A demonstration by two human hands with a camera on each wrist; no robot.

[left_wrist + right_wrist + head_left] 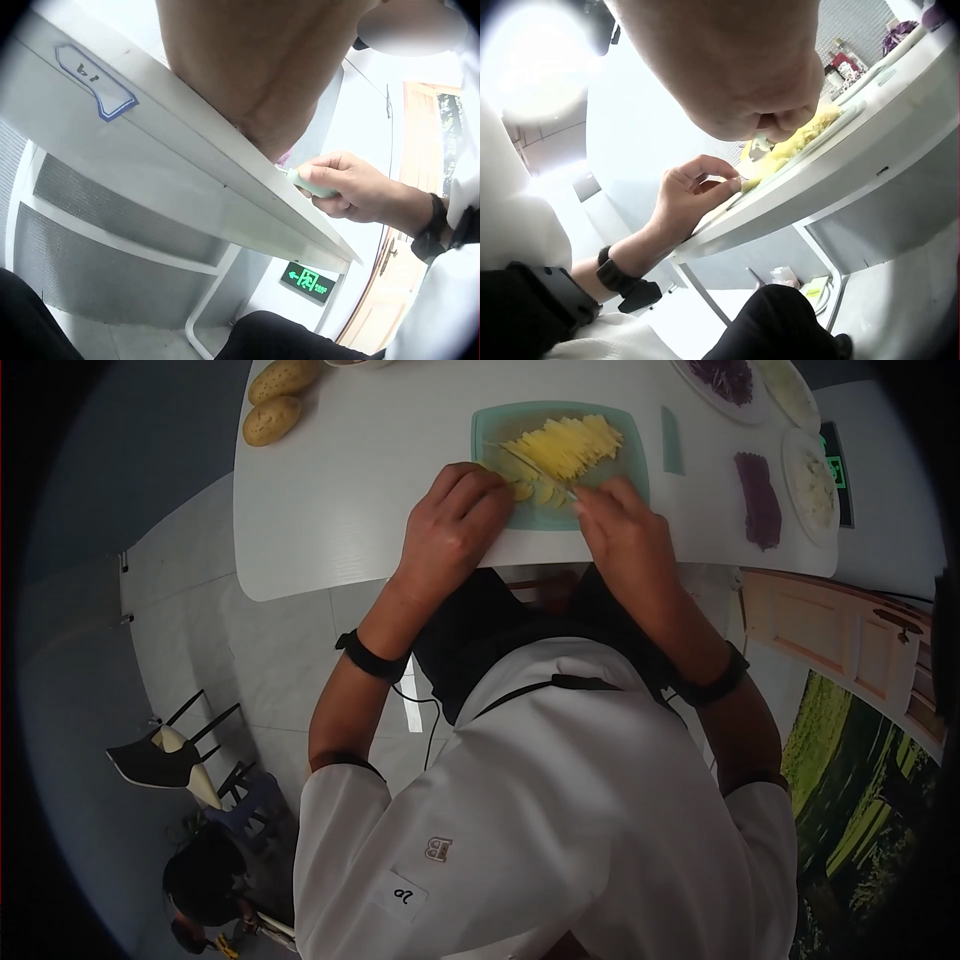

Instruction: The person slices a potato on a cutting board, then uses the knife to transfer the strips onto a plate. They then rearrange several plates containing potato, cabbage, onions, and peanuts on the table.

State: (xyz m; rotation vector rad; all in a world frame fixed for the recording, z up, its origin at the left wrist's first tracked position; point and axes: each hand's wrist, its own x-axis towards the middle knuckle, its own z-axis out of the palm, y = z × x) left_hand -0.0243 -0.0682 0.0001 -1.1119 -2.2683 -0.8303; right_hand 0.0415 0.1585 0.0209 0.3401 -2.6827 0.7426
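Observation:
A pale green cutting board (635,465) lies near the table's front edge, bearing a heap of yellow potato strips (575,445). In front of the heap are thin potato slices (545,492). My right hand (628,525) grips a knife by its light green handle (313,186); the blade slants across the board beside the strips. My left hand (455,525) is at the board's left side, fingers bent, thumb and fingertips pinching potato at the board, as the right wrist view shows. The fingers partly hide that potato in the head view.
Two whole potatoes (271,420) lie at the table's far left. Right of the board are a flat light green strip (672,440) and a folded purple cloth (758,500). Plates (790,485) stand along the right edge, one with shredded purple cabbage (725,378).

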